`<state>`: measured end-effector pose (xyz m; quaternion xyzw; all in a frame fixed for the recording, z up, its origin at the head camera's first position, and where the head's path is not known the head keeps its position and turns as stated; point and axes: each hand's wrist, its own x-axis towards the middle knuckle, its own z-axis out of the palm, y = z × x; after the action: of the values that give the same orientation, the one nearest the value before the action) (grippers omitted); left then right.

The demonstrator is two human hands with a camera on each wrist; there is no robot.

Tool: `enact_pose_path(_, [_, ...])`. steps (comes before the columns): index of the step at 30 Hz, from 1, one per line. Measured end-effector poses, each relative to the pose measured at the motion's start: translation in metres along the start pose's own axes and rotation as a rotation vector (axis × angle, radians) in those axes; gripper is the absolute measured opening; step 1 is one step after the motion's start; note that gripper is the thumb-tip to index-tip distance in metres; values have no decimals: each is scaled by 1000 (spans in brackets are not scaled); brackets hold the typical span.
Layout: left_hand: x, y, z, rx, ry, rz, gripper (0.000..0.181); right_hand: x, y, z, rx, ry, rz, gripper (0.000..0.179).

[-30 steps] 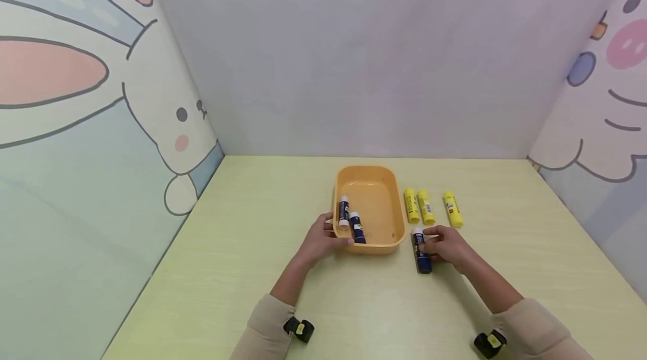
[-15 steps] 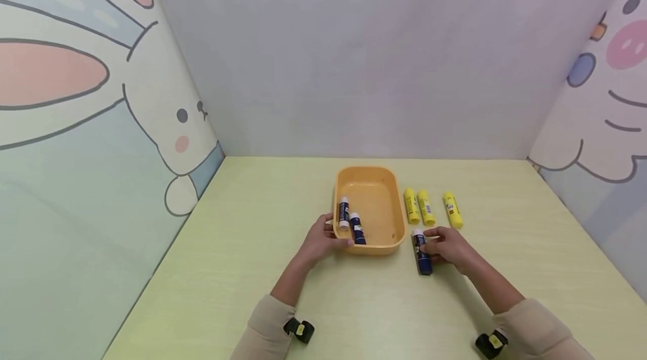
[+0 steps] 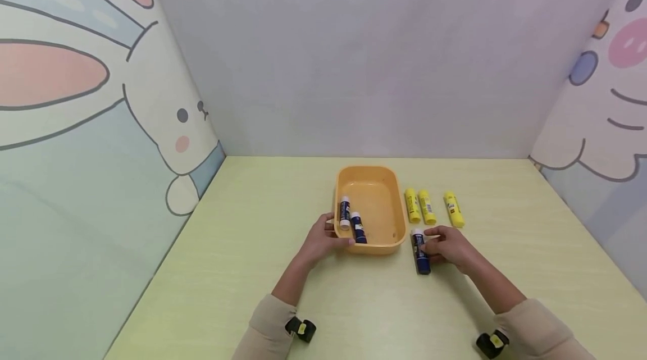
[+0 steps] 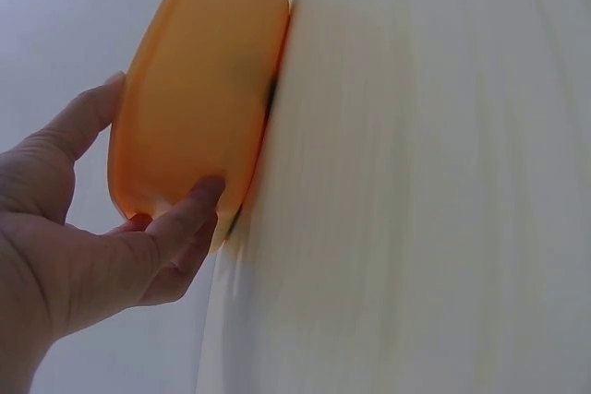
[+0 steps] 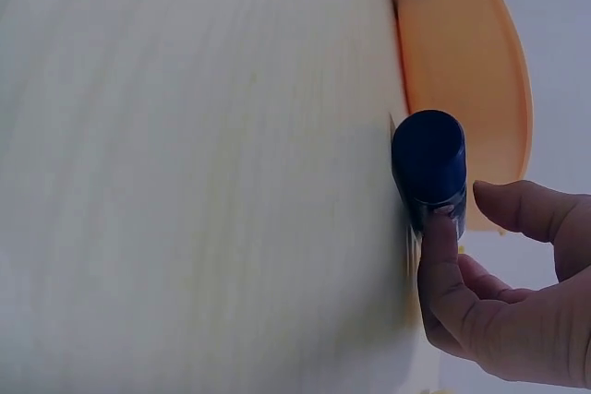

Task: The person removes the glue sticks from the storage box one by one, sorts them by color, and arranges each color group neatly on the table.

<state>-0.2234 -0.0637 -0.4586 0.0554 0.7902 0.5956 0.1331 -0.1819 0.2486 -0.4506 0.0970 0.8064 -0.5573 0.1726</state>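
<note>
The left grip [image 3: 322,240] pinches the near-left corner of the tray [image 3: 380,219], some fingers hidden behind its wall. The right grip [image 3: 447,246] touches a blue stick [image 3: 421,259] on the worktop [image 3: 376,304], just right of the tray; whether the thumb closes on it cannot be told. Fingers hide part of its label.

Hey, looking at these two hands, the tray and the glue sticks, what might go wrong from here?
The blue glue stick is round, so it may roll away if the right hand's grip slips.
The left hand's grip holds the orange tray at one corner; a tug might tilt it and shift the two blue sticks inside.
The nearby yellow glue sticks might get nudged.
</note>
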Motion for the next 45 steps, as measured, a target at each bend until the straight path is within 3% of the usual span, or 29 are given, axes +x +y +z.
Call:
enact_pose_path(15, [-1,0,0,-10,-10,22,84,2,-4,-6,15,22,1,52])
enact_pose_path(30, [-2,3,0,7,-2,-1,83,5,-2,-14,35,6,-44,54])
enact_pose_path(45, [-1,5,-1,11,-10,4,84,2,-17,-16,5,2,-35,54])
